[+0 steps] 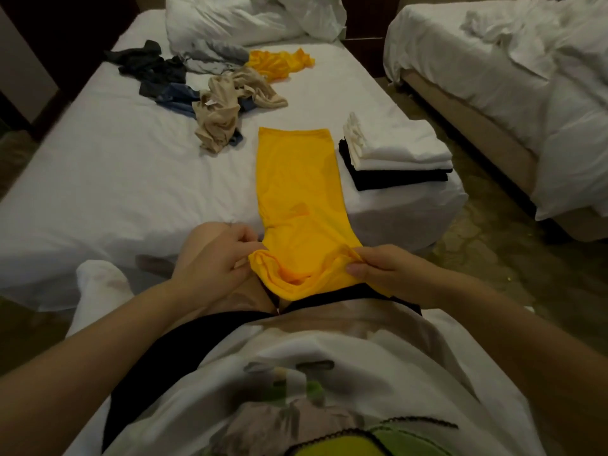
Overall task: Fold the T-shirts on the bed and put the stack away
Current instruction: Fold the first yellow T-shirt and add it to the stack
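- White-sheeted bed (115, 176) carries a yellow T-shirt (299, 192), folded into a long strip running from near to far.
- Left hand (210, 258) and right hand (381, 268) pinch its near end, fingers (357, 269) curled tight onto the cloth at each corner.
- Folded stack (394, 156) sits just right of it; unfolded heap (214, 90) lies far left.

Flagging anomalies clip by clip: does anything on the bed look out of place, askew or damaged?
Nothing spilled or damaged. The only mild oddity: the folded stack sits at the right edge of the bed, layers slightly staggered. The unfolded heap is expected; the yellow T-shirt lies straight, left hand and right hand pinching its near end.
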